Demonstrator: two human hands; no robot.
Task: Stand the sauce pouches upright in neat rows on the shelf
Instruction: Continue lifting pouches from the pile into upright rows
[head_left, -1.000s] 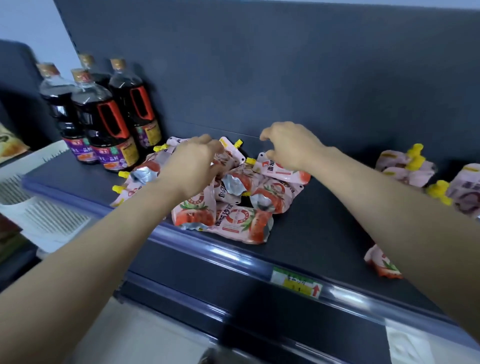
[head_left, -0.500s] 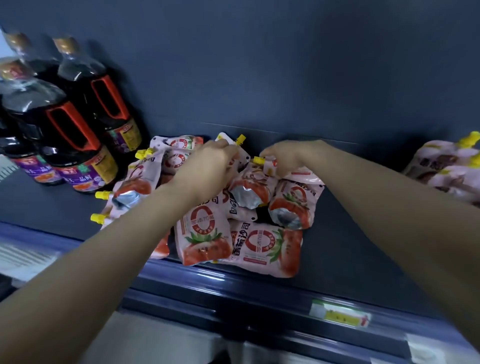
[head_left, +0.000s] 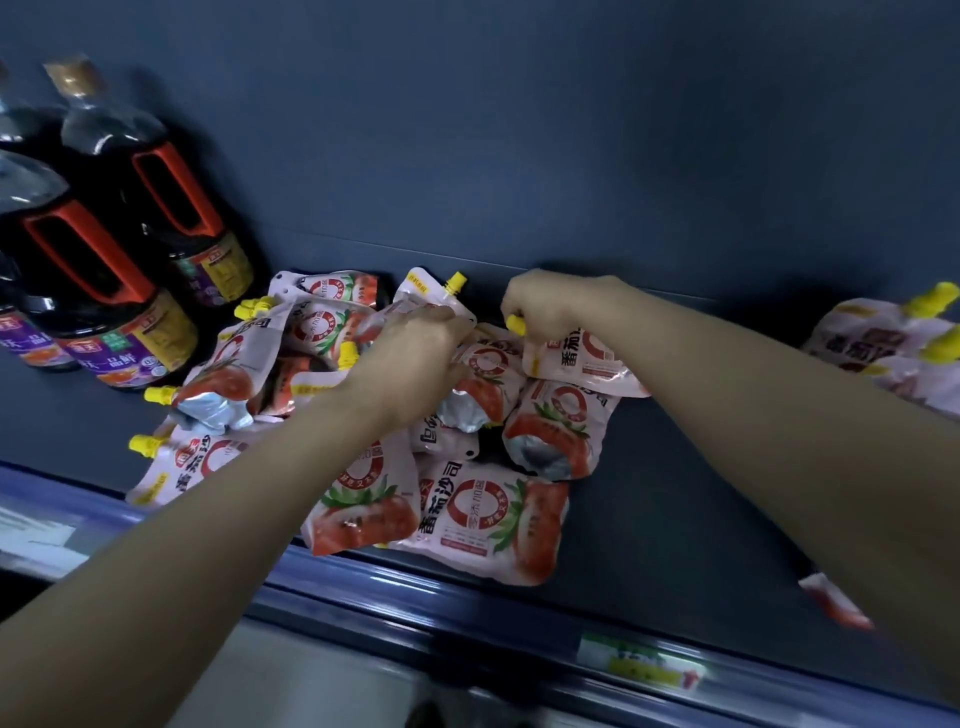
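Heap of sauce pouches (head_left: 483, 514), pink-white with tomato print and yellow spouts, lying flat and overlapping at mid-shelf; none upright. One pouch (head_left: 582, 358) at the heap's rear right, caught by its yellow cap and top edge in the right hand (head_left: 550, 306), grip closed around it, body trailing onto neighbours. Left hand (head_left: 415, 353) resting knuckles-up on the heap's centre, fingers curled into the pouches beneath; grip narrow, exact hold hidden by the hand itself. Second cluster of pouches (head_left: 883, 348) at far right, also lying down, well apart from the heap. Single pouch corner (head_left: 836, 603) near the front lip, partly behind the right forearm. Dark shelf (head_left: 675, 493) with blue front rail. Yellow-green price tag (head_left: 644, 665) on the rail. Dark sauce bottles (head_left: 109, 280) with red handles standing at left, just beside the heap.
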